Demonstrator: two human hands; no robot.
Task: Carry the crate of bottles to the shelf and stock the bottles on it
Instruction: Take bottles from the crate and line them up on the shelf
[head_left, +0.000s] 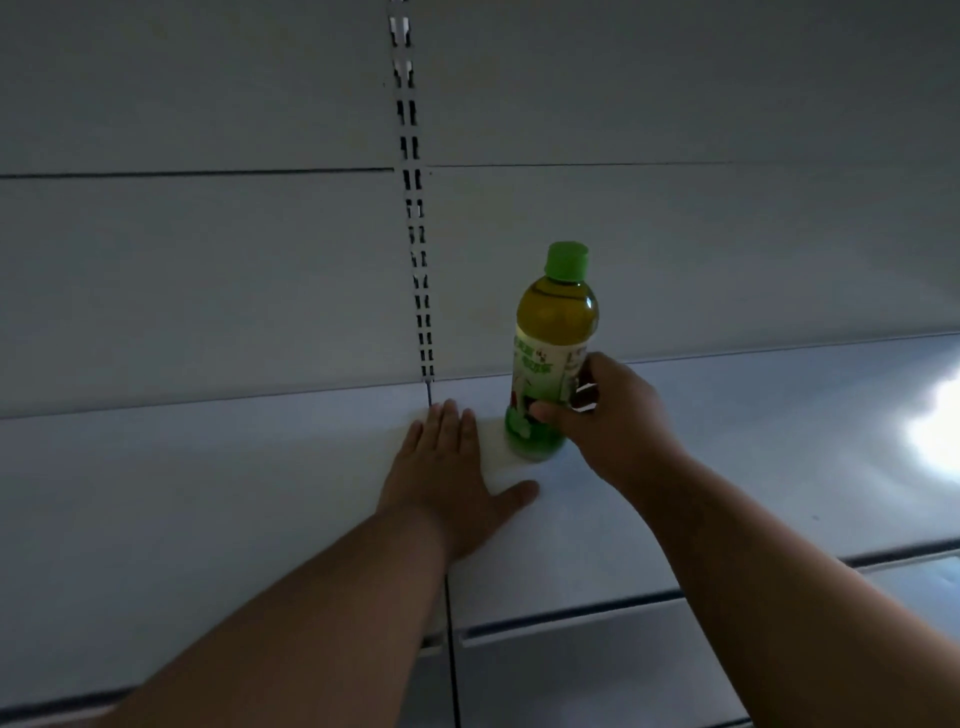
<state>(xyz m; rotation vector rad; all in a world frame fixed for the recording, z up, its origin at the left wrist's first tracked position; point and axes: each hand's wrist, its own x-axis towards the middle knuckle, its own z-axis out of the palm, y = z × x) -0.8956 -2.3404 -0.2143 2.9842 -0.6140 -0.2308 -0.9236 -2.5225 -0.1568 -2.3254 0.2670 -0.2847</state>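
The bottle (553, 353), green-capped and holding yellow-green drink, stood upright on the white shelf (208, 493), just right of the slotted upright (415, 234) in the back panel. The right hand (608, 421) had its grip curled round the bottle's lower label. The left hand (447, 478) lay flat on the shelf just beside the bottle, fingers straight and thumb spread, holding nothing.
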